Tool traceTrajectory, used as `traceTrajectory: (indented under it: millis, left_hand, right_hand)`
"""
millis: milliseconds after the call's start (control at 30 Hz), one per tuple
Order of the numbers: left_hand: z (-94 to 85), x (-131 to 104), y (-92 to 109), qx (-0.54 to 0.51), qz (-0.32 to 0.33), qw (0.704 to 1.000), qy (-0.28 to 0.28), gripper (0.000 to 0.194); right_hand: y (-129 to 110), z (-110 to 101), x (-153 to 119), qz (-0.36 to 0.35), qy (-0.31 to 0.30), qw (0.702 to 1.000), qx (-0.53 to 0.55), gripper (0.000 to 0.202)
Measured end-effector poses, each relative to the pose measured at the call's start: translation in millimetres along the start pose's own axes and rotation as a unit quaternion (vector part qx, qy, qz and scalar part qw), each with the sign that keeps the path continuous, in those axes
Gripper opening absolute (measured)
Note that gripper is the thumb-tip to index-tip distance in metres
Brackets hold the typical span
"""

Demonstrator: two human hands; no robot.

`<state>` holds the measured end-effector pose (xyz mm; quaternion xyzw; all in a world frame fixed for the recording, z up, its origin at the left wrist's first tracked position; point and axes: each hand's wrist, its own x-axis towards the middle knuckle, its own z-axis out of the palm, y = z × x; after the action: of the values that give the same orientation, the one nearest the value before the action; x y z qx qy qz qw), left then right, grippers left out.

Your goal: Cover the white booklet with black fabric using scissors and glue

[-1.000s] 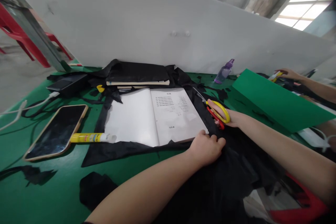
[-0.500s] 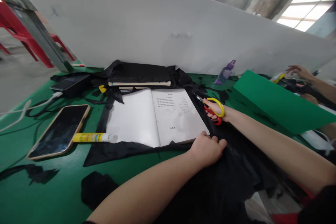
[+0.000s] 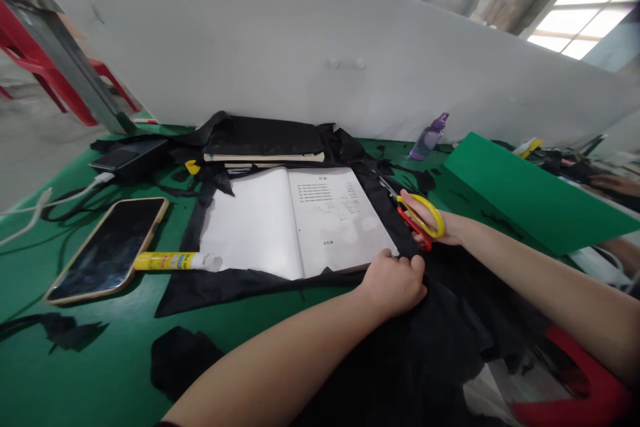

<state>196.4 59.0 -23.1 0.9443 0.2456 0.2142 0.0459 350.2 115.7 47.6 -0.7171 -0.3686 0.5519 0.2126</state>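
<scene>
An open book [image 3: 253, 227] lies on black cloth [image 3: 215, 290], which shows around its edges. My left hand [image 3: 395, 282] is closed at the book's lower right corner, its fingers gripping the black cloth there. In my right hand [image 3: 425, 217] are scissors [image 3: 434, 212] with yellow and red handles. Their blades point up and left, over the cloth beside the book's right edge. A yellow glue stick [image 3: 173, 261] touches the book's lower left side and reaches to the phone [image 3: 110, 250].
Behind the book lies a black-covered book [image 3: 265, 139]. A purple bottle [image 3: 429, 138] stands near the white partition [image 3: 250, 40]. A green board [image 3: 540, 193] is at the right, with another person's hand [image 3: 615, 183] beyond it. Cables, a black device [image 3: 131, 157] and cloth scraps [image 3: 183, 360] lie left.
My right hand has moved right and slightly down with the scissors, and their handles are spread wider. The other person's raised hand has dropped lower. My left hand has hardly moved.
</scene>
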Motion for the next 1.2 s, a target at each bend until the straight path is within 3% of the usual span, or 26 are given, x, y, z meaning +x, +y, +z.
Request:
traceTrajectory:
  millis: [200, 400, 833, 1200]
  left_hand:
    - [-0.6, 0, 1, -0.004, -0.005, 1.000, 0.006, 0.020]
    - [-1.5, 0, 0, -0.003, 0.005, 1.000, 0.002, 0.019]
    - [-3.9, 0, -1, -0.007, 0.015, 1.000, -0.026, 0.021]
    - [-9.0, -1, -1, -0.023, -0.003, 1.000, 0.011, 0.026]
  right_hand:
    - [1, -12, 0, 0.068, -0.062, 0.994, 0.056, 0.068]
    - [-11, -12, 15, 0.073, -0.035, 0.995, 0.053, 0.069]
    - [-45, 7, 42, 0.030, -0.006, 1.000, 0.000, 0.069]
    - [-20, 4, 16, -0.094, 0.076, 0.991, -0.053, 0.069]
